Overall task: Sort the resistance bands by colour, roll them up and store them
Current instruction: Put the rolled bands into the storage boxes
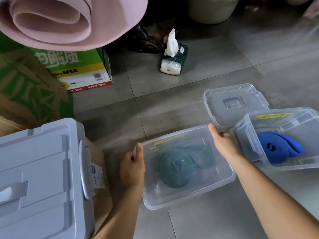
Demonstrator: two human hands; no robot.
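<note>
Now, both my hands are on one clear box (189, 199) that sits on the grey tiled floor (189, 104). My left hand (132, 167) grasps its far left corner, thumb laid up over the rim and the fingers curled down the outside wall. My right hand (222, 143) grasps the far right corner, thumb along the rim and fingers folded over the edge. Neither hand is loose.

I judge the step to be settling or shifting this box now that it is filled. To do it well I would keep both corners level, move slowly so the roll inside does not spring open, and leave room between this box and its neighbour.

Inside the held box lies a green band (174, 169), rolled into a coil near the middle. It looks hazy, and I cannot tell whether a lid already covers it.

Just to the right, touching or nearly touching my right hand, is a second clear box (245, 135) with no lid on, holding a rolled blue band (283, 147). Behind the two boxes a clear lid (245, 95) lies flat on the floor.

To the left stands a large grey storage bin (39, 169). Farther back are a green carton (81, 66), a rolled pink mat (51, 19) resting on it, and a tissue pack (172, 61).
</note>
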